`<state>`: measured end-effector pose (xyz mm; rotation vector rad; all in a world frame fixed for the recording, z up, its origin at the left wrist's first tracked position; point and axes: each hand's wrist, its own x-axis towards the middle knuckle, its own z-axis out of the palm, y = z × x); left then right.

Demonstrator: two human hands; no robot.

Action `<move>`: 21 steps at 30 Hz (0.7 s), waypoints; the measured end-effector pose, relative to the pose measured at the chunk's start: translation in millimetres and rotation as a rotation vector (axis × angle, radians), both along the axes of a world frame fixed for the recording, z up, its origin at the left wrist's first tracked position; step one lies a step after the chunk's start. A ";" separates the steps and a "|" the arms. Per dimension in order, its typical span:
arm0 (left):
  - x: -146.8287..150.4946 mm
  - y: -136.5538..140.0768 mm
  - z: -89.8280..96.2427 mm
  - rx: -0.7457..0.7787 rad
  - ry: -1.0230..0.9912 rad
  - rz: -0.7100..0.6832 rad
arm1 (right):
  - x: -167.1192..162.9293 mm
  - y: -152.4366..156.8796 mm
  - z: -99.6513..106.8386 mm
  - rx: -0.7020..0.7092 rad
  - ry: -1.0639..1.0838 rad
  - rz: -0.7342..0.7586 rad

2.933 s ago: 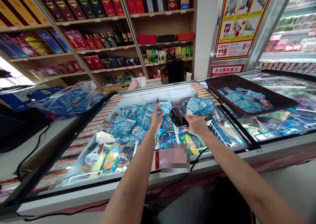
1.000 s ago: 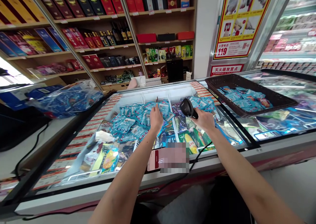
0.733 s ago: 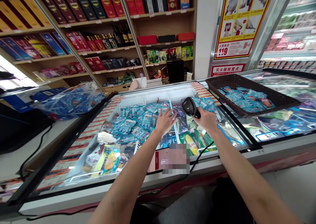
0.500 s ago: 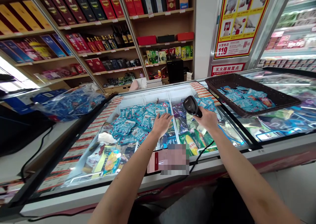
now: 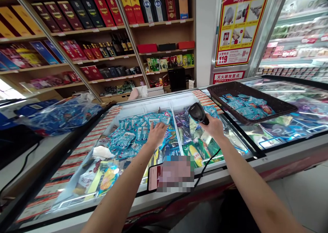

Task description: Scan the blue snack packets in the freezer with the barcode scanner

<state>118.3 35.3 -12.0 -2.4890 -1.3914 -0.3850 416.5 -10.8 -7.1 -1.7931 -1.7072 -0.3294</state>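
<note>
My left hand (image 5: 156, 134) is stretched over a spread of small blue packets (image 5: 125, 140), fingers apart and laid on or just above them. One packet (image 5: 164, 118) lies just beyond its fingertips. My right hand (image 5: 214, 127) grips a black barcode scanner (image 5: 197, 113) by its handle, its head pointing up and left over the packets. From the scanner a black cord (image 5: 208, 163) runs down toward the front edge. Below my left hand a phone (image 5: 154, 178) rests at the front edge, partly blurred out.
The chest freezer (image 5: 143, 106) holds colourful packages under glass. A dark brown tray (image 5: 279, 101) with more blue packets stands at right. To the left sits a clear plastic bag (image 5: 69, 115) of blue packets. Shelves of boxes (image 5: 89, 14) rise behind.
My left hand has shifted slightly left, away from the white divider, over the blue packets. The scanner stays in my right hand. The whole view has tilted up and turned a little.
</note>
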 end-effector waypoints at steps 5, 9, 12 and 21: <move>23.2 3.8 6.1 0.016 0.044 -0.136 | 14.5 6.5 6.1 -0.006 0.135 -0.084; 56.6 14.1 8.7 -0.018 -0.015 -0.155 | 25.7 14.2 14.8 0.010 0.307 -0.060; 88.6 22.0 7.6 -0.082 -0.076 -0.187 | 38.3 20.9 20.6 0.049 0.457 -0.057; 198.8 50.0 12.8 -0.145 -0.168 -0.141 | 71.8 26.4 19.2 0.080 0.886 -0.023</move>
